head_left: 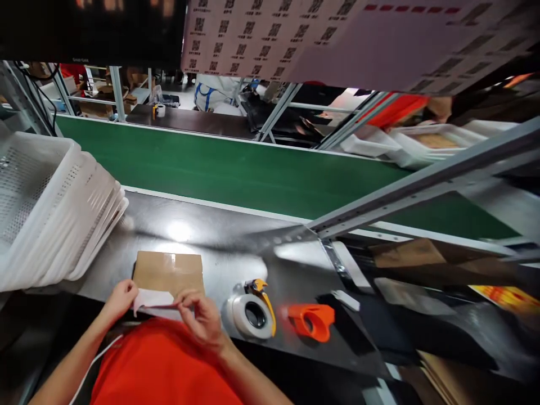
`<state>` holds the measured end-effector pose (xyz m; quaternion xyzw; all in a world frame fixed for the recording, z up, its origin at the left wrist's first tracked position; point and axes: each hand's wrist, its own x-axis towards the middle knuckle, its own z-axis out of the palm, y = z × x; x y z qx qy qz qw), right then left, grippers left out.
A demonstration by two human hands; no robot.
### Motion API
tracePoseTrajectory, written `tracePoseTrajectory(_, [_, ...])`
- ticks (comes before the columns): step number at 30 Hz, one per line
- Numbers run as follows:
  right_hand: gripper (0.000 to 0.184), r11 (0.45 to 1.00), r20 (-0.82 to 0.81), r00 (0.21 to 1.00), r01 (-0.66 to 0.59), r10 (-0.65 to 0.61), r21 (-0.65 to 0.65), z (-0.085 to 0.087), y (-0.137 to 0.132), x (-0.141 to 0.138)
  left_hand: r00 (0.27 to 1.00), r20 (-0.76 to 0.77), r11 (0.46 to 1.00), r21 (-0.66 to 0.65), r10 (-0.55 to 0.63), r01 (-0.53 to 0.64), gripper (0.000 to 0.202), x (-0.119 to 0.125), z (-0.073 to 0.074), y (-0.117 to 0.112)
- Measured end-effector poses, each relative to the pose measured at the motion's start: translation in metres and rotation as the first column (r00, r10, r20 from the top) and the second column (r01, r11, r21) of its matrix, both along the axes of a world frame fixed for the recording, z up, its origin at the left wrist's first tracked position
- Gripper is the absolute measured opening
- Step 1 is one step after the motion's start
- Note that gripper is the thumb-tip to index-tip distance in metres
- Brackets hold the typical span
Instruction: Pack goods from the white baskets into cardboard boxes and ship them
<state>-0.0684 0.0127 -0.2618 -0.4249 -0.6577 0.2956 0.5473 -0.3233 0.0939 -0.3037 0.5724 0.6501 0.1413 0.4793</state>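
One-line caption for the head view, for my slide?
Left hand and right hand hold a white slip at the near edge of a brown cardboard package.

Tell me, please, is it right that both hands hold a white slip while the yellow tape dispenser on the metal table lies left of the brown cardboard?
Not quite: the head view shows the yellow tape dispenser on the metal table to the right of the brown cardboard, not the left. The rest stands: the left hand and right hand both hold the white slip.
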Motion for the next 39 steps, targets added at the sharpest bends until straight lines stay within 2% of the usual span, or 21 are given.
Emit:
tracePoseTrajectory(2, [0.011,0.961,-0.138,0.962,0.210,-0.236,-0.179,-0.012,0.014,0.005,0.982,-0.188,1.000,0.015,-0.007,0.010,0.019,-0.030,-0.012,0.006])
tracePoseTrajectory(4, [0.016,0.895,-0.095,0.935,0.292,-0.341,-0.338,-0.030,0.042,0.013,0.942,-0.335,0.999,0.008,-0.034,0.039,0.022,-0.058,-0.021,0.008])
tracePoseTrajectory(7, [0.015,0.830,0.078,0.948,0.310,-0.310,-0.464,-0.062,0.088,0.026,0.913,-0.399,0.996,-0.007,-0.085,0.090,0.021,-0.081,-0.032,0.006])
tracePoseTrajectory(9, [0.019,0.820,0.153,0.945,0.328,-0.290,-0.468,-0.082,0.108,0.030,0.920,-0.369,0.978,0.103,-0.133,0.182,0.018,-0.083,-0.038,0.003])
tracePoseTrajectory(11, [0.026,0.831,0.216,0.941,0.333,-0.261,-0.446,-0.097,0.115,0.032,0.924,-0.330,0.900,0.316,-0.191,0.299,0.014,-0.074,-0.046,0.001])
tracePoseTrajectory(13, [0.034,0.852,0.290,0.931,0.328,-0.220,-0.407,-0.106,0.113,0.030,0.915,-0.305,0.770,0.505,-0.263,0.390,0.012,-0.058,-0.055,0.000])
tracePoseTrajectory(15, [0.044,0.871,0.357,0.911,0.337,-0.206,-0.357,-0.113,0.106,0.028,0.886,-0.289,0.663,0.589,-0.363,0.463,0.014,-0.040,-0.066,-0.001])
tracePoseTrajectory(17, [0.052,0.906,0.501,0.847,0.339,-0.176,-0.254,-0.119,0.096,0.025,0.861,-0.277,0.615,0.608,-0.428,0.501,0.018,-0.024,-0.076,-0.004])
tracePoseTrajectory(18, [0.053,0.932,0.582,0.801,0.303,-0.136,-0.200,-0.122,0.090,0.025,0.858,-0.272,0.615,0.605,-0.437,0.505,0.019,-0.019,-0.080,-0.005])
tracePoseTrajectory(20, [0.049,0.979,0.706,0.708,0.146,-0.004,-0.141,-0.125,0.081,0.024,0.865,-0.261,0.635,0.594,-0.429,0.494,0.021,-0.012,-0.087,-0.009])
tracePoseTrajectory(22, [0.047,0.983,0.759,0.630,-0.041,0.166,-0.181,-0.123,0.079,0.023,0.872,-0.250,0.648,0.590,-0.421,0.482,0.022,-0.013,-0.091,-0.012])
tracePoseTrajectory(23, [0.051,0.972,0.775,0.590,-0.083,0.225,-0.219,-0.120,0.083,0.023,0.873,-0.244,0.648,0.592,-0.422,0.479,0.023,-0.015,-0.092,-0.012])
tracePoseTrajectory(25, [0.061,0.952,0.823,0.495,-0.029,0.279,-0.305,-0.110,0.099,0.022,0.874,-0.229,0.644,0.602,-0.428,0.473,0.023,-0.019,-0.094,-0.011])
tracePoseTrajectory(27, [0.064,0.923,0.856,0.444,0.140,0.264,-0.358,-0.099,0.120,0.018,0.873,-0.214,0.641,0.607,-0.438,0.470,0.022,-0.021,-0.095,-0.009])
tracePoseTrajectory(30, [0.068,0.898,0.883,0.437,0.299,0.173,-0.324,-0.093,0.128,0.009,0.887,-0.206,0.649,0.617,-0.413,0.445,0.023,-0.017,-0.097,-0.012])
tracePoseTrajectory(32, [0.071,0.922,0.879,0.466,0.284,0.106,-0.262,-0.096,0.106,0.001,0.915,-0.183,0.666,0.636,-0.360,0.389,0.029,-0.010,-0.101,-0.020])
tracePoseTrajectory(34, [0.073,0.965,0.851,0.516,0.156,0.102,-0.211,-0.105,0.072,-0.006,0.950,-0.114,0.696,0.656,-0.289,0.291,0.040,-0.005,-0.113,-0.029])
tracePoseTrajectory(36, [0.075,0.977,0.828,0.520,-0.086,0.211,-0.195,-0.117,0.050,-0.005,0.974,0.005,0.726,0.667,-0.227,0.166,0.042,-0.001,-0.135,-0.031])
tracePoseTrajectory(37, [0.067,0.966,0.821,0.511,-0.173,0.253,-0.190,-0.120,0.048,-0.001,0.974,0.074,0.732,0.673,-0.213,0.109,0.040,0.000,-0.148,-0.027])
tracePoseTrajectory(38, [0.057,0.961,0.819,0.508,-0.207,0.268,-0.186,-0.121,0.053,0.006,0.972,0.135,0.739,0.672,-0.192,0.052,0.035,0.003,-0.160,-0.020])
tracePoseTrajectory(39, [0.047,0.968,0.816,0.524,-0.168,0.246,-0.184,-0.117,0.063,0.017,0.973,0.164,0.753,0.658,-0.163,0.015,0.033,0.005,-0.172,-0.011])
